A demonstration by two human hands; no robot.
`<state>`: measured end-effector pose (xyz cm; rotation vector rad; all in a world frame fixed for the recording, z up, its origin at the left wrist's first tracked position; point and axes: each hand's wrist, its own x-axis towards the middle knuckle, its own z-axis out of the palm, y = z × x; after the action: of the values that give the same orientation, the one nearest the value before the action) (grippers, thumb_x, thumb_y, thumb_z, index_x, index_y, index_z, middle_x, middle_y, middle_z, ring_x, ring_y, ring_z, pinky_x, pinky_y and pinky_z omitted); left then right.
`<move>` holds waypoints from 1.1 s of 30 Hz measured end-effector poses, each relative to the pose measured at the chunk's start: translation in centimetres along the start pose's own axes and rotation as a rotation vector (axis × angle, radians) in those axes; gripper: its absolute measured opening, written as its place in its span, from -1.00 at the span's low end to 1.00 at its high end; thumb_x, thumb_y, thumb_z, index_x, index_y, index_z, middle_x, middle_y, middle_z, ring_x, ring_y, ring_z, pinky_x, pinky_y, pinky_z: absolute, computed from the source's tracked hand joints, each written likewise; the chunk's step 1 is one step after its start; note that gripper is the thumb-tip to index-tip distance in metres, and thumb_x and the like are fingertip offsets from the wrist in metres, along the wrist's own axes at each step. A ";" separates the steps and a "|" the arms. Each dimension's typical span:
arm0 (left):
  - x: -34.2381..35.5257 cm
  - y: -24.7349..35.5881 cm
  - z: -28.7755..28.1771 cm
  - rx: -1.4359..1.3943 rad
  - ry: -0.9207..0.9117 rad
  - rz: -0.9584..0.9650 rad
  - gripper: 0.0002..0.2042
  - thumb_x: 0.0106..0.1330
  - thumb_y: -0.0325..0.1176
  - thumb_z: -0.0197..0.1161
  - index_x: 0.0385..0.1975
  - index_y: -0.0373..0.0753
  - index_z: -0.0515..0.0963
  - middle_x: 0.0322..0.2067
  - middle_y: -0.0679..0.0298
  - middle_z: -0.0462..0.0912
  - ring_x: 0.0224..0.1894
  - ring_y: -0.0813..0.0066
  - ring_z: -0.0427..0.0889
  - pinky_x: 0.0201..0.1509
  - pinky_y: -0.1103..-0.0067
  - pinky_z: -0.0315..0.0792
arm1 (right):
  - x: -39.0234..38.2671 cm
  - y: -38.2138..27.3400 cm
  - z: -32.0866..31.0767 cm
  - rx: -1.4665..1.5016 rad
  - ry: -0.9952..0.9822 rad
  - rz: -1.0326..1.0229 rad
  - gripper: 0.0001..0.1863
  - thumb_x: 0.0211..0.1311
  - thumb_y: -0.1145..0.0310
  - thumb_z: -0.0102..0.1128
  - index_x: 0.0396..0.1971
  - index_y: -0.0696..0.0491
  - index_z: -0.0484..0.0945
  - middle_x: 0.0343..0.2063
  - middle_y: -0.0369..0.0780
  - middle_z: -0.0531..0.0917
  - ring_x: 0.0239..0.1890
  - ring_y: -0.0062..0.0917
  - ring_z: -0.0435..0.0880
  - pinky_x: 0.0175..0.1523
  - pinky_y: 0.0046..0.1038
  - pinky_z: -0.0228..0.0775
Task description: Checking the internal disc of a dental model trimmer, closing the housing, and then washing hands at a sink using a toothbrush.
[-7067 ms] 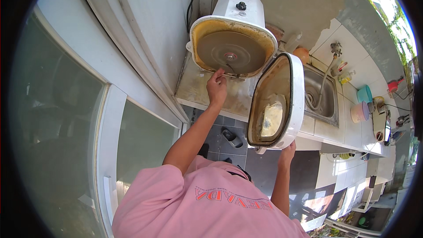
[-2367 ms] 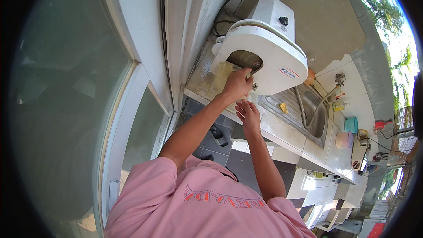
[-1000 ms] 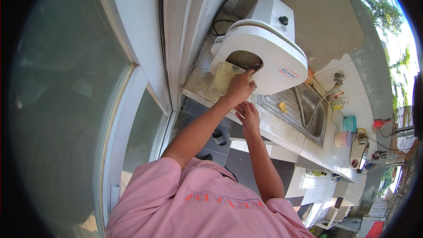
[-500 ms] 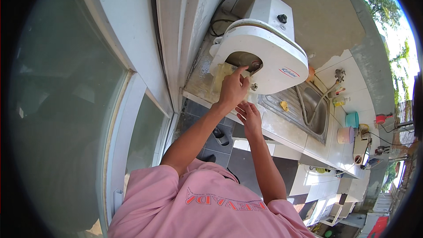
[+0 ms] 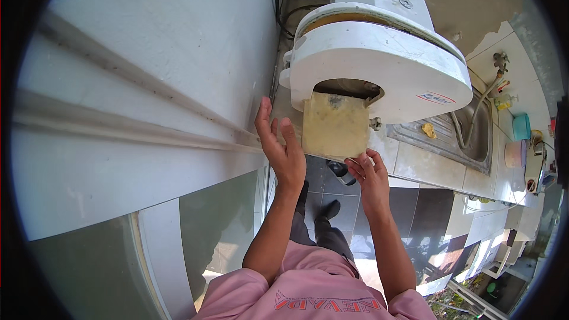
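A white machine (image 5: 409, 68) with a rounded front and a dark arched opening stands on the counter before me. A flat, square yellowish panel (image 5: 335, 127) with a dark smudge near its top lies against the lower part of that opening. My right hand (image 5: 373, 184) pinches the panel's lower right corner between thumb and fingers. To the left of the panel, my left hand (image 5: 283, 154) is open with its fingers spread, and its thumb is close to the panel's left edge. The hidden parts of the opening do not show behind the panel.
A metal sink (image 5: 474, 142) with a hose lies to the right, with a yellow scrap (image 5: 428, 130) on its drainboard. Teal and pink tubs (image 5: 517, 154) stand beyond it. A white door frame (image 5: 148, 124) runs close on my left. Dark cables (image 5: 283, 9) hang behind the machine.
My left hand has moved from the machine's opening to the panel's left side and opened. The panel now shows fully across the opening's lower part. The view has shifted closer to the machine.
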<state>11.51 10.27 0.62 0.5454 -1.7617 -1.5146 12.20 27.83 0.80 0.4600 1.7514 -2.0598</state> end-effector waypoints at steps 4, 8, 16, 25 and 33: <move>1.5 -1.7 0.2 -0.092 -0.146 0.006 -0.46 0.40 -0.16 -0.04 0.27 -0.33 0.08 0.27 0.05 0.12 0.32 0.24 0.13 0.32 0.33 0.05 | 0.6 0.6 -0.2 0.007 -0.005 -0.019 -0.59 0.25 0.19 0.09 -0.05 0.17 0.35 -0.20 -0.14 0.57 -0.12 -0.54 0.53 0.09 -0.49 0.29; 2.2 -2.9 0.9 -0.214 -0.184 -0.029 -0.45 0.39 -0.17 -0.01 0.24 -0.40 0.11 0.21 0.00 0.23 0.28 0.25 0.21 0.32 0.38 0.07 | 0.7 0.6 -0.5 -0.009 -0.002 -0.065 -0.60 0.22 0.21 0.12 -0.07 0.17 0.35 -0.20 -0.14 0.57 -0.12 -0.55 0.51 0.11 -0.48 0.27; 3.1 -4.3 0.7 -0.310 -0.174 -0.059 -0.42 0.34 -0.15 0.07 0.23 -0.43 0.14 0.11 -0.01 0.37 0.19 0.28 0.34 0.28 0.44 0.15 | 0.7 0.5 -0.4 -0.055 -0.027 -0.074 -0.66 0.22 0.21 0.11 -0.12 0.10 0.34 -0.25 -0.26 0.55 -0.15 -0.57 0.53 0.07 -0.42 0.31; 2.9 -4.1 0.9 -0.392 -0.162 -0.069 -0.39 0.30 -0.12 0.15 0.20 -0.43 0.19 0.10 0.02 0.37 0.14 0.34 0.38 0.26 0.48 0.17 | 0.3 0.5 -1.1 -0.006 -0.039 -0.071 -0.67 0.19 0.27 0.13 -0.13 0.10 0.35 -0.23 -0.27 0.54 -0.15 -0.60 0.52 0.04 -0.46 0.30; 2.6 -4.1 0.5 -0.373 -0.134 -0.099 -0.42 0.28 -0.17 0.19 0.17 -0.43 0.22 0.11 0.05 0.38 0.13 0.37 0.39 0.24 0.50 0.20 | -0.1 0.2 -1.4 0.006 -0.022 -0.054 -0.64 0.16 0.26 0.17 -0.13 0.14 0.35 -0.22 -0.20 0.58 -0.13 -0.61 0.48 0.10 -0.52 0.16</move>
<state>8.85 7.87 -2.71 0.3511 -1.5113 -1.9318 12.35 29.18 0.47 0.3947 1.7638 -2.0996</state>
